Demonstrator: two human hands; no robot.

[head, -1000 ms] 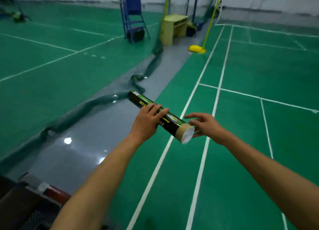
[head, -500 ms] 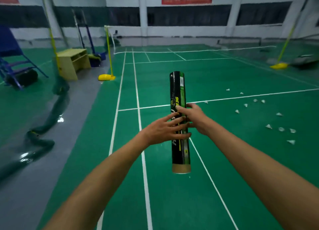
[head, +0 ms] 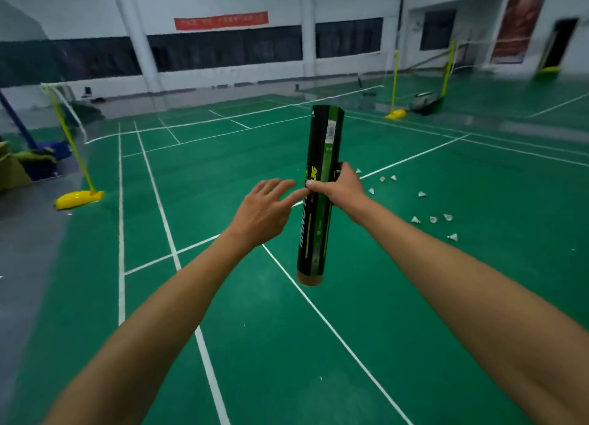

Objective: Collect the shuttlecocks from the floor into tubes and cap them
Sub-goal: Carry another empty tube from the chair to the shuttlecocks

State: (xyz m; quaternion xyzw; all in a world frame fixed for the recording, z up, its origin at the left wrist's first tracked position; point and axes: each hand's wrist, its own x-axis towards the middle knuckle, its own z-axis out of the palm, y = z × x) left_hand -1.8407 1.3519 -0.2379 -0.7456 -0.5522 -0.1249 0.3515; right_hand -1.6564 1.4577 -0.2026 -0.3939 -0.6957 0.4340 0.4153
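Item: shuttlecock tube (head: 322, 144), black with green and yellow print.
- Orientation: the long axis is near upright. The upper end leans a little to the right, toward the top of the frame, and the tan cardboard end points down at the floor (head: 318, 354).
- Position: held in the air at frame centre, above the white court lines.

Right grip (head: 344, 191), a bare hand, is clamped round the tube at about mid-length. The thumb lies across the front, and more of the tube shows above the hand than below it.

Left grip (head: 263, 212), a bare hand, has its fingers apart and relaxed and holds nothing. It sits just left of the tube, with one fingertip reaching the tube's left edge beside the right thumb. Whether it touches cannot be told.

Hidden or unclear:
- The right fingers are behind the tube.
- The print is blurred and partly covered.
- Whether either end is capped cannot be told.

Shuttlecocks (head: 422, 194): a white scatter on the floor, right of centre, well apart from both hands.

Yellow net-post base (head: 78, 199): at left.
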